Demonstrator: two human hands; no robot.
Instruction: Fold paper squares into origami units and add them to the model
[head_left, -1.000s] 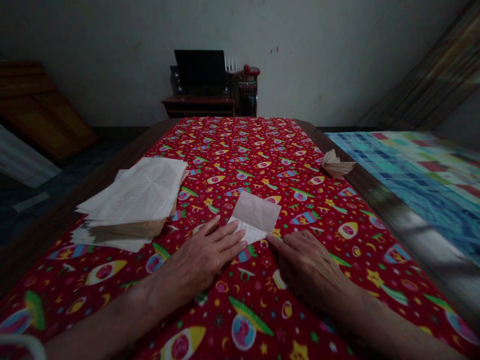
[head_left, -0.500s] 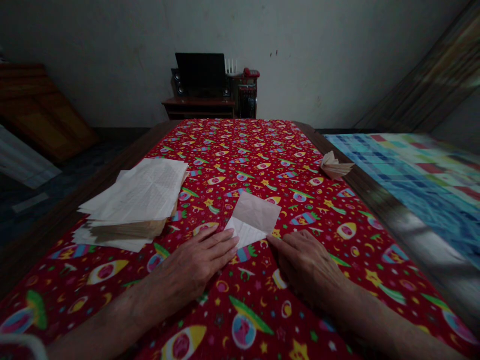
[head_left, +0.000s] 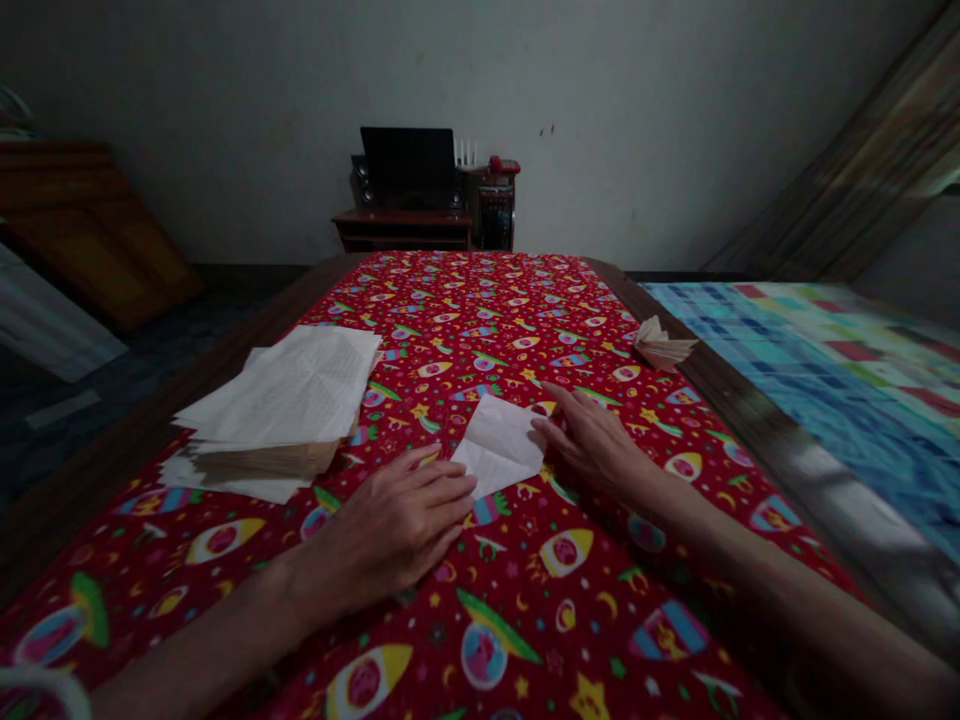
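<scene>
Room: a dim room is seen from the head camera, with a bare plaster wall (head_left: 637, 140) behind a low wooden desk (head_left: 401, 228) carrying a dark monitor (head_left: 409, 165).
Surface: a red printed tablecloth (head_left: 480, 300) is spread over a table, and a checked quilt (head_left: 817, 380) is seen to its right.
Sheet: a creased paper sheet (head_left: 499, 445) is laid between the hands, apparently doubled over, though the exact fold cannot be told.
Left hand: the left hand (head_left: 390, 530) is held open and palm down on the cloth, with the fingertips brought to the sheet's lower-left edge.
Right hand: the right hand (head_left: 592, 440) is open, with the fingers lightly curved at the sheet's right edge; no grip is shown.
Folded: a small folded paper piece (head_left: 660, 345) is placed near the table's right edge.
Unfolded: a stack of creased sheets (head_left: 277, 400) is left at the table's left side, out of reach of neither hand's touch.
</scene>
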